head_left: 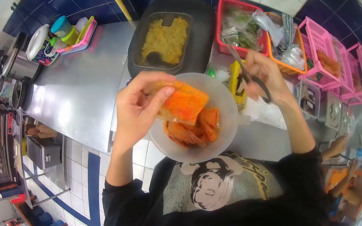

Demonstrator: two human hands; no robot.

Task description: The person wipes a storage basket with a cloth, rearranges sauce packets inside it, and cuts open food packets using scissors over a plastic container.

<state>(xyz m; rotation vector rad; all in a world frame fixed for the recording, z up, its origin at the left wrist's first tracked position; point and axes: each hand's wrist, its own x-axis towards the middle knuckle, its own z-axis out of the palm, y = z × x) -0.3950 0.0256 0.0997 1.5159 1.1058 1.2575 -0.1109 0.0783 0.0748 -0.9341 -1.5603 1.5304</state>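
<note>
My left hand (135, 106) pinches a clear plastic packet (187, 101) of orange-red sauce or paste, tilted above a translucent round bowl (159, 140). Inside the bowl lie several similar orange-stained packets (189, 133), partly covered by the one I hold. Out to the right, my right hand (265, 73) is closed around a pair of dark-handled scissors (242, 67), with the blades pointing up and away from me. The scissors are apart from the packet. Whether its top edge is cut is hidden by my fingers.
Behind the bowl stands a dark tray of yellow food (164, 37) with a ladle. A red basket (221, 14) of bagged greens, an orange basket (300, 63) and pink racks (317, 44) line the right. A steel counter (76, 82) extends left. Another person's arm (335, 147) shows at lower right.
</note>
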